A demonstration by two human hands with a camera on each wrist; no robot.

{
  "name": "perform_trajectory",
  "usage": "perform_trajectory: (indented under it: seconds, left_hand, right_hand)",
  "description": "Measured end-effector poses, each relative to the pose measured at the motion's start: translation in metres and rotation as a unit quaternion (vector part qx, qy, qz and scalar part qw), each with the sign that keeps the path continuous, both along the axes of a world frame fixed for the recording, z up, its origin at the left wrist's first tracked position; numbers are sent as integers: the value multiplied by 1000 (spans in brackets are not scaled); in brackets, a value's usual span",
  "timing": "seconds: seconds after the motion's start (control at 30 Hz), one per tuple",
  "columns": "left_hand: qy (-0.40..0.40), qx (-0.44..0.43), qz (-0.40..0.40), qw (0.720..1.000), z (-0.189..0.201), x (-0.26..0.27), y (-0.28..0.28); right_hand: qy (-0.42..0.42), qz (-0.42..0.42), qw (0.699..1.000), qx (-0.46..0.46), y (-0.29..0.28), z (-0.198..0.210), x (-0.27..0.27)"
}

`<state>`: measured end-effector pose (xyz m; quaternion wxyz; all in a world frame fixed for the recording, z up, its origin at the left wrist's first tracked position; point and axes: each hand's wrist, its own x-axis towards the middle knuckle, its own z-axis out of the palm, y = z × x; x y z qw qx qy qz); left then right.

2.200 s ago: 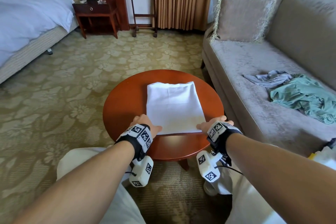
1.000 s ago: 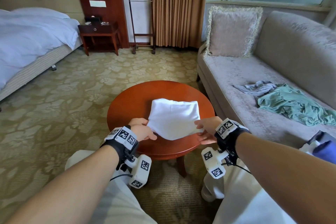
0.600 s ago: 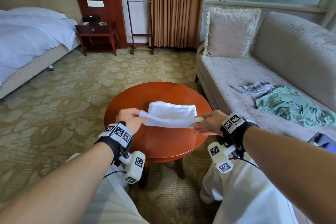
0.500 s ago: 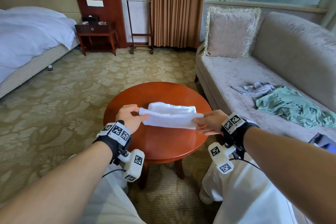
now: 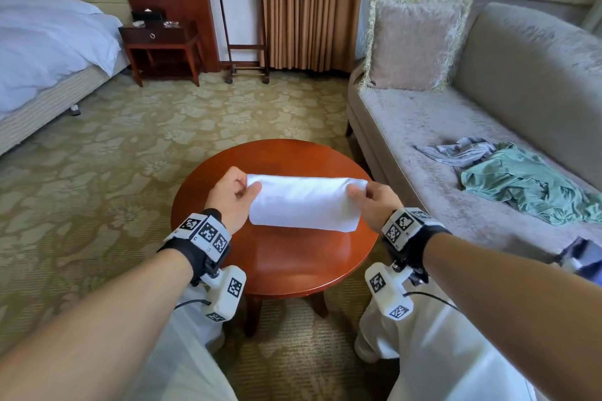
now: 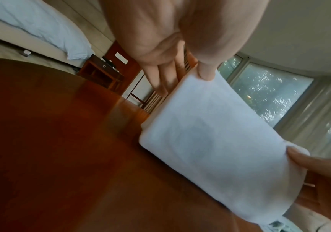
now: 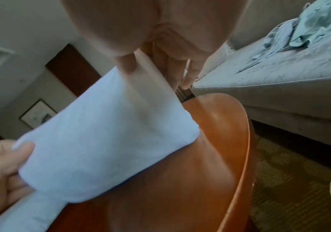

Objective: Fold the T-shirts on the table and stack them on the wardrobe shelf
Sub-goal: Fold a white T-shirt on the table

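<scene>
A white T-shirt point(image 5: 304, 203), folded into a narrow band, lies across the round red-brown table point(image 5: 283, 264). My left hand point(image 5: 233, 194) pinches its far left corner between thumb and fingers; the left wrist view shows the thumb pressed on the shirt's point(image 6: 216, 135) top edge. My right hand point(image 5: 371, 202) pinches the far right corner, and its thumb sits on the cloth point(image 7: 105, 141) in the right wrist view. The shirt's upper layer is doubled forward over the lower one. A green T-shirt point(image 5: 524, 185) and a grey one point(image 5: 462, 151) lie crumpled on the sofa.
The grey sofa point(image 5: 423, 127) with a fringed cushion point(image 5: 413, 45) stands close to the table's right. A bed point(image 5: 49, 52), a dark nightstand point(image 5: 161, 42) and a valet stand point(image 5: 242, 13) line the far side. Patterned carpet point(image 5: 114, 172) surrounds the table. No wardrobe shelf is in view.
Both hands lifted the shirt's near edge and carried it away from me, folding the flat shirt in half into a narrow band. The head view rose and steadied.
</scene>
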<state>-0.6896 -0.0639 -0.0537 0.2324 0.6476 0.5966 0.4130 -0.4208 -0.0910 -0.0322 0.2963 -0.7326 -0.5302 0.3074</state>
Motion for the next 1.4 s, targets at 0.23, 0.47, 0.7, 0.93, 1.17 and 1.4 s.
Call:
perform_trajectory:
  seconds: [0.23,0.47,0.7,0.93,1.17,1.4]
  left_hand:
    - [87,-86,25,992,-24,4,23]
    - [102,-137,54,984,-39,12,56]
    - [136,-194,72,969,-48,22,83]
    - [95,-198,49,974,-52,19,87]
    - [168,-199,79,962,-44,26,81]
    - [237,-98,84,963,-28,45,67]
  right_hand:
    - [-74,-14,997,-2,17,-23,-10]
    - [-79,-44,994,-61,50,-48,-11]
    - [-155,-44,979,-125,72,-72,-12]
    - [-174,-59,973,-138,80,-76,-13]
    - [-217,-107,963,-119,78,-67,-23]
    - [-285,6,956,65,65,-63,-44]
